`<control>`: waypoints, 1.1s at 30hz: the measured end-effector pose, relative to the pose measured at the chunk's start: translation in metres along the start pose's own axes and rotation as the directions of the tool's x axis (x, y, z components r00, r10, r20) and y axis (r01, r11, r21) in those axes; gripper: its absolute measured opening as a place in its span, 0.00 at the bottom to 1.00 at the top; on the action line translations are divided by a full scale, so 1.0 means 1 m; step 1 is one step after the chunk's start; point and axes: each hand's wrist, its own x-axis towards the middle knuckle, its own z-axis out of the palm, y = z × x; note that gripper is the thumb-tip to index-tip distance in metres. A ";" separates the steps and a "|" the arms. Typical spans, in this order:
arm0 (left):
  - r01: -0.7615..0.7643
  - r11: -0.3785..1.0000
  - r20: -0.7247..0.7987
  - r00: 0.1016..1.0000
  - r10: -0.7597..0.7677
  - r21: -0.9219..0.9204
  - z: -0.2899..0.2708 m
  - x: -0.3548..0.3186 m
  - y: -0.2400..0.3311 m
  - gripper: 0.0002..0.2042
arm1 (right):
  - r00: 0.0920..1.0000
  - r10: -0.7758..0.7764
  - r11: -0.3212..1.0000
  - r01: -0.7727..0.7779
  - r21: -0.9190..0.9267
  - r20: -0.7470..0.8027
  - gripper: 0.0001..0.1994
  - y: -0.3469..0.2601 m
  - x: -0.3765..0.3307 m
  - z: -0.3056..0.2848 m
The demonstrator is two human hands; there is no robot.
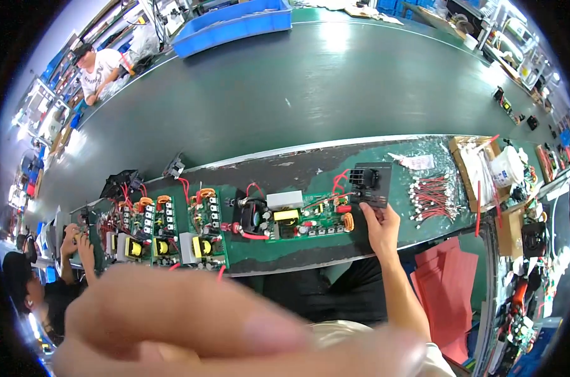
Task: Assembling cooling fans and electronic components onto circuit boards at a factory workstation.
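Note:
Blurred and very close, my left hand (191, 314) fills the bottom of the view. Its fingers are curled in toward the thumb, and whatever they may hold cannot be made out. My right hand (383, 229) pinches the lower edge of a black end panel (382, 186) with a black socket set in it. Red wires run from the panel toward a long green circuit board (326, 220) just left of it. That board lies flat and carries a yellow transformer (286, 215), a grey heatsink (285, 200) and a round black fan (252, 216).
More circuit boards (203, 220) lie at the left, where another person's hands (77, 242) work. Right of my hand is a bundle of red-and-white wires (433, 198), then a cardboard box (464, 179). Beyond the ledge runs a wide dark belt (285, 94) with a blue bin (235, 26).

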 end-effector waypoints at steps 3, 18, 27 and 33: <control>0.005 1.000 -0.016 1.000 -0.005 0.006 -0.003 0.001 0.010 0.13 | 1.000 0.008 0.999 -0.008 -0.039 0.004 0.08 -0.010 0.001 -0.008; -0.147 0.914 -0.037 0.989 0.143 -0.379 0.023 -0.017 -0.018 0.12 | 0.889 0.375 0.918 -0.316 -0.240 0.263 0.18 -0.052 0.004 -0.033; 0.557 0.807 0.190 0.829 -0.525 -0.198 0.124 -0.129 -0.074 0.10 | 0.788 -0.516 0.702 0.163 -0.693 -0.337 0.11 -0.067 0.021 -0.217; 0.490 0.863 0.137 0.870 -0.474 -0.124 0.141 -0.145 -0.083 0.08 | 0.938 -0.217 0.005 0.277 -0.961 0.269 0.20 -0.048 0.071 -0.315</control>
